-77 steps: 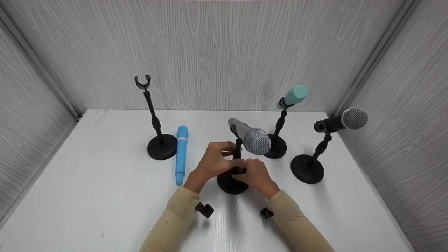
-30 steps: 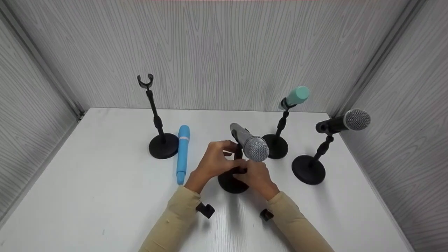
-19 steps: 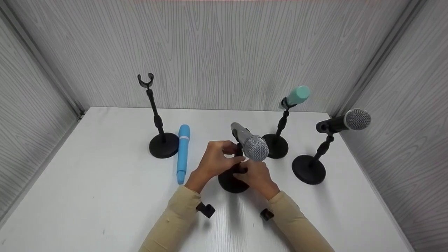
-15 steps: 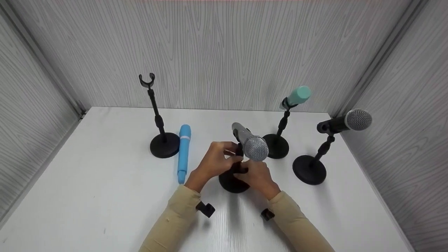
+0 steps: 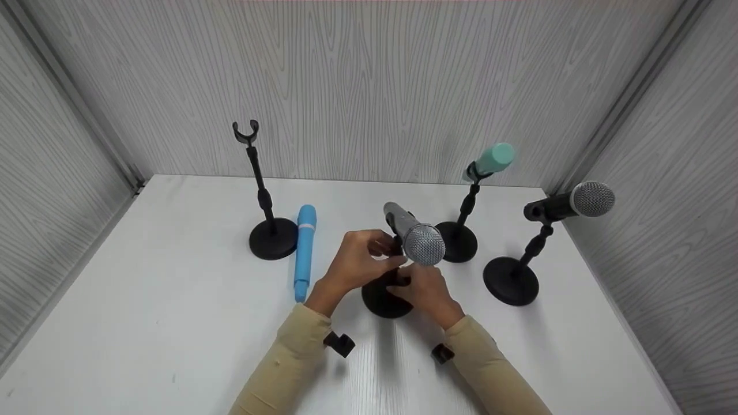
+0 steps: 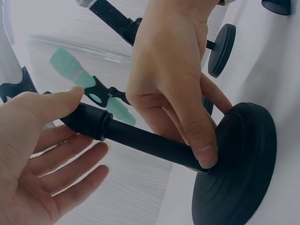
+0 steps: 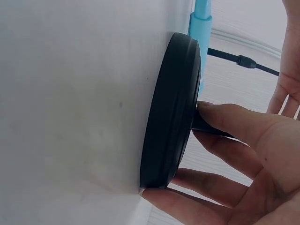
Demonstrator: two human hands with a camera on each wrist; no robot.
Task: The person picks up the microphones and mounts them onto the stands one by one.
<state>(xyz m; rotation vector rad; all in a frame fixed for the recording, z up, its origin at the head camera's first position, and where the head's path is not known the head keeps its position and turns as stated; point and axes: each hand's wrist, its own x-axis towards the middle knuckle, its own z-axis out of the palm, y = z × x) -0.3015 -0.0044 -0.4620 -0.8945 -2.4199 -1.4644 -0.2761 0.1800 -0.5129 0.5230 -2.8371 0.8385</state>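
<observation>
A silver-grey microphone (image 5: 424, 244) lies in the clip of a black desktop microphone stand (image 5: 385, 301) at the table's middle. My left hand (image 5: 357, 262) pinches the collar (image 6: 93, 121) partway up the post, between thumb and index finger; its other fingers are loosely spread. Lower down, my right hand (image 5: 428, 290) grips the post just above the round base. In the right wrist view, its thumb and index finger (image 7: 229, 145) are round the post, and other fingers touch the base's rim (image 7: 173, 112). The base rests on the table.
A blue microphone (image 5: 304, 251) lies left, beside a stand with a bare clip (image 5: 273, 238). On the right, one stand holds a mint-green microphone (image 5: 497, 157), another a black one with a silver grille (image 5: 591, 199). Grey wood-grain panels (image 5: 357, 86) wall the white table (image 5: 173, 300).
The silver-grey microphone sits slightly lower over the hands than in the earliest frame. My left thumb has shifted slightly on the post; my right hand stays at its foot. The view has drifted slightly.
</observation>
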